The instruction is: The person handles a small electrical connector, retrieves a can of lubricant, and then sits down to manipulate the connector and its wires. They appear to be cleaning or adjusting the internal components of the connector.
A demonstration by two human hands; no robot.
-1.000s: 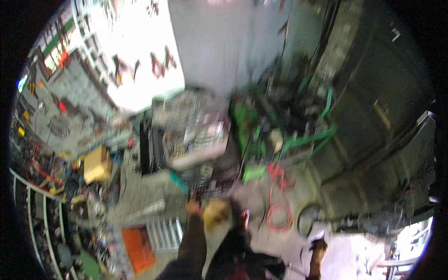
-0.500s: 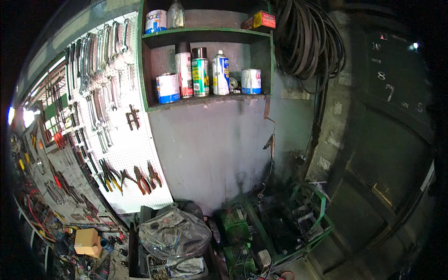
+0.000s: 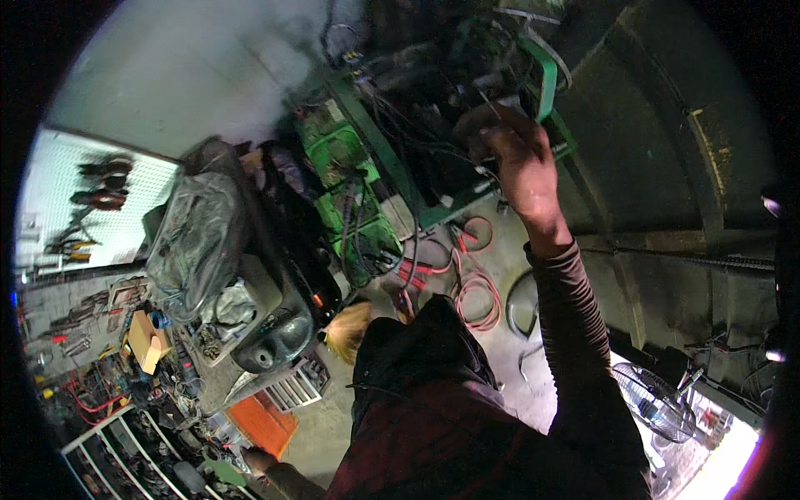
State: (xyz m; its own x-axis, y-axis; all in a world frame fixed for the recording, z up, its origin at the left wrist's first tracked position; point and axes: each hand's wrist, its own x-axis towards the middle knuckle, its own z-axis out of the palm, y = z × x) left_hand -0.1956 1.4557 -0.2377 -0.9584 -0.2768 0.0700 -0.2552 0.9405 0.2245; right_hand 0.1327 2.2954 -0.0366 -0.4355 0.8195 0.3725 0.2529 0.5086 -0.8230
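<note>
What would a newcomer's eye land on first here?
First, probably the right hand, stretched out over the dark, green-framed machinery at the upper centre; whether it grips anything is unclear. Next, the coiled red hose on the floor just right of centre and the bright orange panel at lower left, near the left hand. The white pegboard with hanging pliers also stands out at the left edge.

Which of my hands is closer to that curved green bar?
Right. Your right hand is just below the curved green bar in the picture; your left hand is far from it, at lower left beside the orange panel.
</note>
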